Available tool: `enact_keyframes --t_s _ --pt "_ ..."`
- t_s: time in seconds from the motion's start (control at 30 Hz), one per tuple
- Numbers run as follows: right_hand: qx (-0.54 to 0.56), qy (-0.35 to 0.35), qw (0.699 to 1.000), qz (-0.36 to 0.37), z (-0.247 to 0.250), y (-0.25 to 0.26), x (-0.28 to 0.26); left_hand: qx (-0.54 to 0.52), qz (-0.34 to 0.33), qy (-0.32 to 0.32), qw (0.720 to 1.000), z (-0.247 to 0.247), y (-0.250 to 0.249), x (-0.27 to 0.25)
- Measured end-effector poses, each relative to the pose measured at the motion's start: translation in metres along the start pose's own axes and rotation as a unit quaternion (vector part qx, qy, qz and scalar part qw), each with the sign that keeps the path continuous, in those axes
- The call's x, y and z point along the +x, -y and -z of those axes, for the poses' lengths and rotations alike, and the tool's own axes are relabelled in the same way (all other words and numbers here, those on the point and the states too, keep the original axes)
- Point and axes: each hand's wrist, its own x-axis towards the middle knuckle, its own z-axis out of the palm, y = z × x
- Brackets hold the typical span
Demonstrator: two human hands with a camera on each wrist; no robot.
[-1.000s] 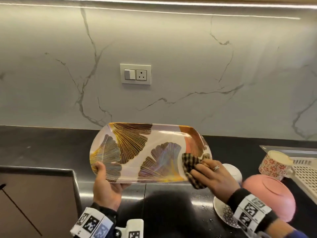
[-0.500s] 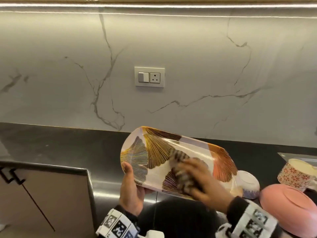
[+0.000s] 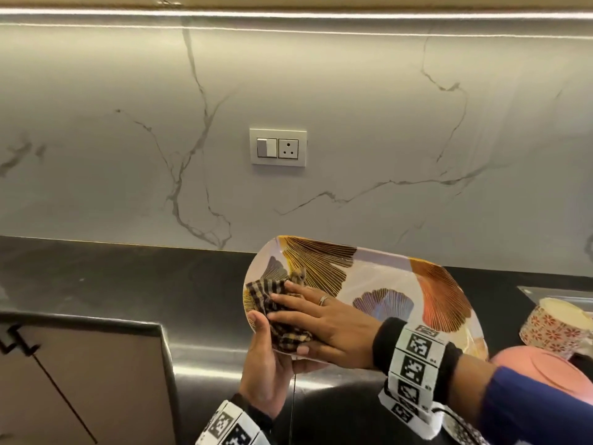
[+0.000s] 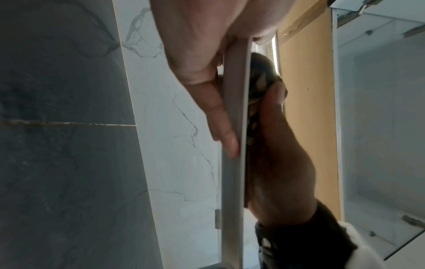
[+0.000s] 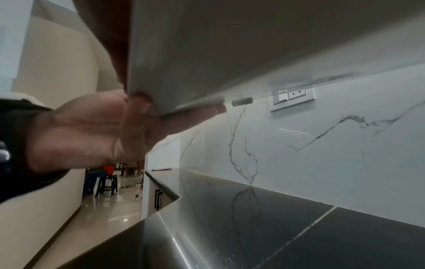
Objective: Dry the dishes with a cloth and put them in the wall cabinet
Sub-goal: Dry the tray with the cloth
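An oblong platter point(image 3: 382, 284) with gold leaf prints is held tilted above the black counter. My left hand point(image 3: 261, 335) grips its lower left end, thumb on the face and fingers behind. My right hand point(image 3: 298, 319) presses a dark checked cloth point(image 3: 272, 303) flat against the platter's left end with straight fingers. In the left wrist view the platter point(image 4: 232, 127) shows edge-on, with the cloth point(image 4: 260, 81) squeezed under my right hand point(image 4: 280, 154). From the right wrist camera I see the platter's pale underside point(image 5: 230, 45) and my left hand point(image 5: 103, 127) holding its end.
A pink bowl point(image 3: 545, 370) lies upside down at the right, with a floral cup point(image 3: 552, 326) behind it. The black counter point(image 3: 128, 277) runs to the marble wall with a socket point(image 3: 277, 147). A cabinet front point(image 3: 80, 380) sits at the lower left.
My right hand slid the cloth across the platter from its right end to its left end. The platter tilted, right end lower, and the view shifted left.
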Motion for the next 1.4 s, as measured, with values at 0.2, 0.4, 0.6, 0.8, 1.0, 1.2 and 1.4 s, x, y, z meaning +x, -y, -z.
enact_keyframes --t_s 0.2,0.4,0.6,0.8,1.0,1.2,1.4 --pt "-0.013 -0.017 0.998 -0.063 -0.004 0.007 0.012 -0.058 0.010 0.012 0.998 -0.001 0.002 0.004" --pt "-0.035 -0.016 0.986 -0.161 0.001 0.006 0.020 -0.005 -0.007 0.038 0.999 0.008 0.004 0.009" --pt "-0.040 -0.075 0.970 -0.228 0.007 -0.014 0.023 -0.025 -0.016 0.014 0.999 0.005 0.012 0.014" --pt "-0.017 -0.068 0.948 -0.309 0.002 -0.039 -0.006 -0.049 -0.066 0.002 0.997 0.014 0.006 0.016" --pt "-0.023 -0.055 0.898 -0.436 -0.005 -0.072 -0.069 -0.055 -0.096 -0.012 0.994 0.029 -0.009 0.016" --pt "0.025 -0.105 0.871 -0.480 -0.013 -0.064 -0.069 -0.059 -0.089 -0.020 0.994 0.026 -0.003 0.018" --pt "0.046 -0.106 0.909 -0.401 -0.024 -0.016 -0.018 -0.024 -0.058 -0.001 0.998 0.018 0.004 0.022"
